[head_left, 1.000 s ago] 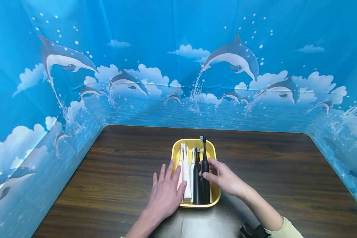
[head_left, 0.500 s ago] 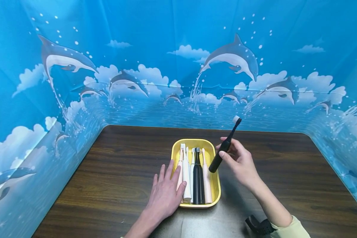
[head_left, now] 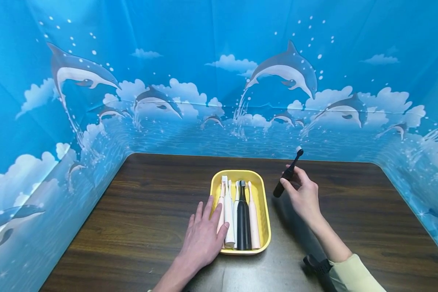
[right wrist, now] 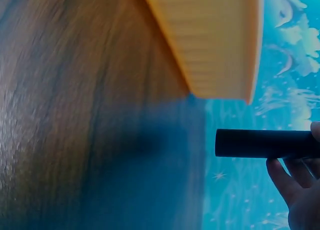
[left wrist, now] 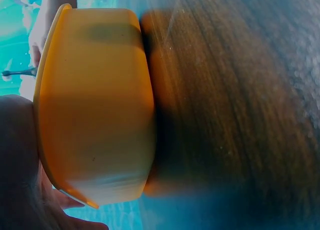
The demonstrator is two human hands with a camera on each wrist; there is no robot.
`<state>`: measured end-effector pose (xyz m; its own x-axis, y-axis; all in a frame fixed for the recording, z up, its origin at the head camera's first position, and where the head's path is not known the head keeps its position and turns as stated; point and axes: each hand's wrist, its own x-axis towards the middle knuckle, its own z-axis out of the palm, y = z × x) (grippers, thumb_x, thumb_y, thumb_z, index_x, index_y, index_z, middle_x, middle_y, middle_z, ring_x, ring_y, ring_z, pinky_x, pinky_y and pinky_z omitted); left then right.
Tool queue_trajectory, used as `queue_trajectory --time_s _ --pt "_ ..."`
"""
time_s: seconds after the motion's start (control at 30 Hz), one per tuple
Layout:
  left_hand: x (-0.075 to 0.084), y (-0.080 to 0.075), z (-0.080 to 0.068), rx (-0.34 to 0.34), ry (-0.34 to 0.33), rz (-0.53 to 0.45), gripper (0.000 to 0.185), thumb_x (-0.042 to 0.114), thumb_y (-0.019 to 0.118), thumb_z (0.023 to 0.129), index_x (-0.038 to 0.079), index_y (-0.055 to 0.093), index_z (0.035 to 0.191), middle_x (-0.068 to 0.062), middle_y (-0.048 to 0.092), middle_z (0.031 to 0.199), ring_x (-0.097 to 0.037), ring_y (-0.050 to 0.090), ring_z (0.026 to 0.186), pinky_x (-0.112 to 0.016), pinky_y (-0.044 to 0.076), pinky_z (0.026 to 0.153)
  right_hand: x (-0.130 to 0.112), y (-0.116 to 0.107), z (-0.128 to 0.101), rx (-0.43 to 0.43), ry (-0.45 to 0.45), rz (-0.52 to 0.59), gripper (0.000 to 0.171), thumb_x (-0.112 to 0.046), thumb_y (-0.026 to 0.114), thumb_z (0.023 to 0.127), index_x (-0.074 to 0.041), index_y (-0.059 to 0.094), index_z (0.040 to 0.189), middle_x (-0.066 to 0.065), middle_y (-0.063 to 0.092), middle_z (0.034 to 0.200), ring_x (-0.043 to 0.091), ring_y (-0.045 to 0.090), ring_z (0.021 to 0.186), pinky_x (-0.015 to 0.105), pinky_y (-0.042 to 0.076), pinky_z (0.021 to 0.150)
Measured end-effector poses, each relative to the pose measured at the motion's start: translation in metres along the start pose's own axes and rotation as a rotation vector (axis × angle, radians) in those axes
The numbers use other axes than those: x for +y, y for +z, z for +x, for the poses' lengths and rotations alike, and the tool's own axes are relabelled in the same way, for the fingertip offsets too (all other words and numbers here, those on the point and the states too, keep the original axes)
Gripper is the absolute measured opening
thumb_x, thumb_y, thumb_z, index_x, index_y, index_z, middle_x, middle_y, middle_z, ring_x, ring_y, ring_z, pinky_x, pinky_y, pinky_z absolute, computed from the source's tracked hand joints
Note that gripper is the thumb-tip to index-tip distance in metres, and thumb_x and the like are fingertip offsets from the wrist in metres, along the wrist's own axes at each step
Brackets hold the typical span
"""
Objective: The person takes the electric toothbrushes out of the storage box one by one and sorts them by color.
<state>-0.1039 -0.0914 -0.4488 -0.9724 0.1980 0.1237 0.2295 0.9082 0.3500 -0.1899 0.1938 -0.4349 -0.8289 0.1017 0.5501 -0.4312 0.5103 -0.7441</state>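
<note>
Change: black toothbrush (head_left: pixel 287 174) lifted out of the yellow tray (head_left: pixel 264 211), carried right and clear of it.
Right hand (head_left: pixel 303 196): fingers (head_left: pixel 290 187) pinch the handle; brush tilted, bristles up, above the tabletop (head_left: pixel 350 211).
Left hand (head_left: pixel 203 235): fingers flat and relaxed, resting against the tray's left rim.
Tray: four brushes remain beside the left fingers, one black (head_left: pixel 243 221).
Progress: one brush out, not yet set down.

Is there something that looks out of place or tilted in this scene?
Only the black toothbrush: the right hand holds it tilted above the table, outside the yellow tray. The other brushes lie tidy inside.
</note>
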Motion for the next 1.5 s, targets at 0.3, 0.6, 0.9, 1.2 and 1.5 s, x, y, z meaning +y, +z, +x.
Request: queue_trajectory --time_s 0.3,0.6,0.9,1.2,1.5 --pt "0.001 0.000 0.000 -0.006 -0.004 -0.008 0.059 0.043 0.054 0.102 0.013 0.050 0.153 -0.014 0.025 0.167 -0.048 0.026 0.148 -0.068 0.032 0.109 0.016 0.011 0.002 -0.021 -0.011 -0.044 0.041 0.006 0.074 0.089 0.002 0.063 0.129 0.023 0.072 0.108 0.040 0.073 0.096 0.053 0.057 0.078" --pt "0.002 0.000 0.000 -0.007 -0.007 -0.008 0.059 0.043 0.054 0.102 0.013 0.050 0.153 -0.013 0.024 0.168 -0.048 0.026 0.149 -0.068 0.032 0.110 0.022 0.015 0.002 -0.056 0.019 -0.083 0.043 0.005 0.073 0.090 0.005 0.060 0.131 0.026 0.071 0.111 0.042 0.072 0.099 0.056 0.057 0.079" --pt "0.002 0.000 0.000 -0.002 -0.001 -0.004 0.059 0.043 0.053 0.102 0.013 0.050 0.153 -0.014 0.025 0.168 -0.048 0.026 0.148 -0.068 0.032 0.109 0.020 0.017 0.001 -0.080 0.055 -0.103 0.044 0.003 0.072 0.092 0.005 0.055 0.133 0.027 0.068 0.115 0.043 0.071 0.101 0.054 0.057 0.079" --pt "0.000 0.000 -0.001 0.009 0.004 -0.009 0.059 0.043 0.053 0.102 0.012 0.051 0.152 -0.014 0.025 0.167 -0.049 0.027 0.148 -0.068 0.033 0.109 0.021 0.018 0.000 -0.100 0.118 -0.095 0.043 0.001 0.071 0.093 0.005 0.053 0.132 0.028 0.066 0.115 0.046 0.070 0.103 0.054 0.056 0.083" --pt "0.000 0.001 0.000 0.002 -0.006 -0.007 0.059 0.043 0.053 0.102 0.012 0.050 0.153 -0.014 0.025 0.168 -0.048 0.027 0.148 -0.068 0.033 0.109 0.018 0.016 0.003 -0.134 0.192 -0.096 0.052 -0.010 0.070 0.097 0.004 0.046 0.140 0.028 0.062 0.124 0.045 0.067 0.110 0.056 0.053 0.091"
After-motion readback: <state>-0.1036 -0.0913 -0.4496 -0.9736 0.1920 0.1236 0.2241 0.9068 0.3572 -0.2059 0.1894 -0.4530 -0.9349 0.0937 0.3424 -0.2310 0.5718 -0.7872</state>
